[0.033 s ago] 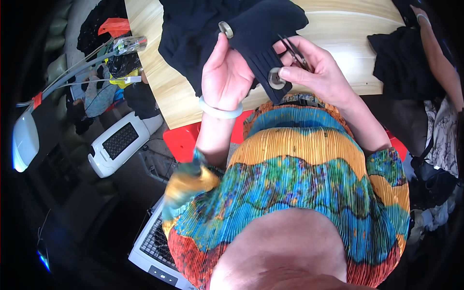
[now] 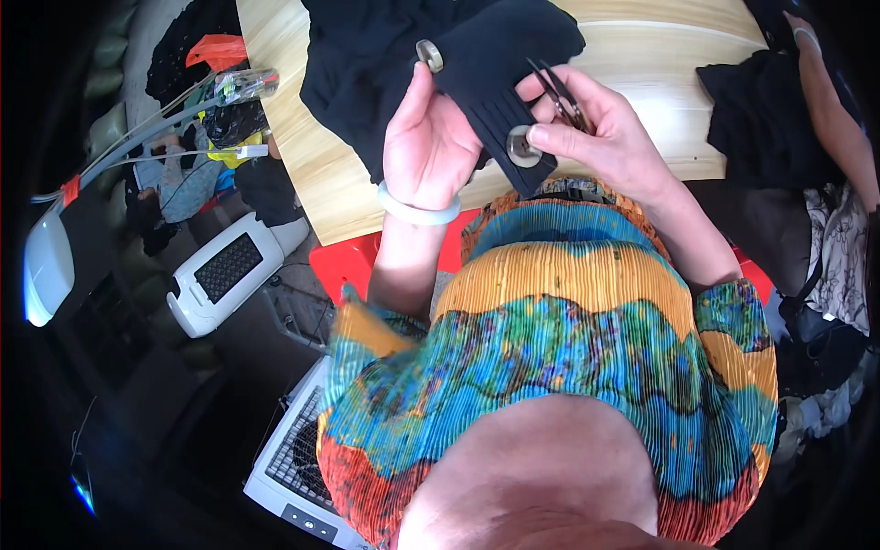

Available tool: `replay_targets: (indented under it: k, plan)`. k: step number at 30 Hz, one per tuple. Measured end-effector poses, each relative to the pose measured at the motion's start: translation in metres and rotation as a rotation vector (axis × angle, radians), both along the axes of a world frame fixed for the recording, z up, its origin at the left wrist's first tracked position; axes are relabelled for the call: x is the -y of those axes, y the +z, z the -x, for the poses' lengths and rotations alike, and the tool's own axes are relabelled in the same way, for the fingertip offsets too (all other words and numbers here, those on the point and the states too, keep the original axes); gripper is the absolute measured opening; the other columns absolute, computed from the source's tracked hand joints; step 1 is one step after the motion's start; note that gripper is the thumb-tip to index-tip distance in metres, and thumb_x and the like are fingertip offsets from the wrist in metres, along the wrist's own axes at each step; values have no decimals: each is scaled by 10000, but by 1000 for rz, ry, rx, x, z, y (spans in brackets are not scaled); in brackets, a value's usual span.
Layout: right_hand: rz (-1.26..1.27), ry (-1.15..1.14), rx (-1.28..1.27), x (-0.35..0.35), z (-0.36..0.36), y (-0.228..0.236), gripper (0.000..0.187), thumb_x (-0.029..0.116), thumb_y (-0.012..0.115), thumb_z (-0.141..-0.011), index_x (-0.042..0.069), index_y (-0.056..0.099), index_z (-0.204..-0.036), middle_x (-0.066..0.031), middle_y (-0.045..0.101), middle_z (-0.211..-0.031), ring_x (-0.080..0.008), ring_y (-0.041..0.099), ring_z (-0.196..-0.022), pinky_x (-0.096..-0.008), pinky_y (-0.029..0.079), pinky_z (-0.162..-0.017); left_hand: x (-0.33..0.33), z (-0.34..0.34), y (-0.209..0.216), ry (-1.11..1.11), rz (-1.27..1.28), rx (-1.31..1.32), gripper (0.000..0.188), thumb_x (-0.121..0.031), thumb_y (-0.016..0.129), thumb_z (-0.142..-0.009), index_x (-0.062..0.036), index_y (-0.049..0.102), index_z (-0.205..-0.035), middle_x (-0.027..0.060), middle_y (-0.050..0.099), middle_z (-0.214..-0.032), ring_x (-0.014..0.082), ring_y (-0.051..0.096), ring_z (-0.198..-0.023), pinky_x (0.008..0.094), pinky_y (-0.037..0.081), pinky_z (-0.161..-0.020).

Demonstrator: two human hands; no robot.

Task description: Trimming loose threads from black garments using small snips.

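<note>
A black garment (image 2: 367, 87) lies over the table's near side, its pleated end drawn toward me. My left hand (image 2: 429, 151), wearing a pale bangle, supports it palm up; its fingers go out of sight behind the cloth. The left thumb tip touches a round greyish button (image 2: 428, 56). Over the pleated end, my right hand (image 2: 600, 124) presses its thumb at the edge of a second large button (image 2: 523, 147). Dark thread snips (image 2: 561, 96) are held in the same hand, their two points apart and directed away from me.
Beneath the wooden table (image 2: 660, 82) shows a red stool (image 2: 344, 270). Another black cloth (image 2: 770, 119) hangs over the right edge, near another person's arm (image 2: 830, 110). A lamp (image 2: 48, 266) and a white slatted-back device (image 2: 229, 270) stand left; a grey fan unit (image 2: 302, 458) is beside me.
The snips and right fingers have shifted very slightly, and the lower button has tipped up a little. My loose left sleeve has fluttered.
</note>
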State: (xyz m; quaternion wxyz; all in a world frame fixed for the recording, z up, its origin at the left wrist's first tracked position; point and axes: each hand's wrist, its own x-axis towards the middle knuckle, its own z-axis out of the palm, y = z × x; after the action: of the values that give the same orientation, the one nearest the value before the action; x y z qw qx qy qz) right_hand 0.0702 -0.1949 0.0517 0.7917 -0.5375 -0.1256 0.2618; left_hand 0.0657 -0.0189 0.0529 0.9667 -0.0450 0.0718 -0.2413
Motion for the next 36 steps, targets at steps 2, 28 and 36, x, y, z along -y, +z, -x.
replay_targets:
  k: [2,28,36]
  plan:
    - [18,-47,-16,0,-4,5,244,76,576,-756,7,478,-968,33,498,-679,-12,464,-642,-156,377,-581,3,1,0,99,-487,-82,445,-353,328,-870,-16,358,-1159,142,432,-1156,244,439,-1052,353,370,-875]
    - [534,-285,675,13,22,24,299,188,623,-703,-11,499,-889,-94,540,-783,-168,572,-630,-243,482,-534,20,15,8,205,-834,37,116,-145,484,-827,-61,531,-891,38,574,-820,94,532,-681,199,444,-543]
    - [666,-315,671,9,20,18,248,182,595,-724,-1,510,-867,-87,545,-767,-180,577,-601,-248,463,-517,27,13,4,263,-874,1,55,-117,507,-811,-71,529,-831,38,585,-797,90,552,-686,207,478,-573]
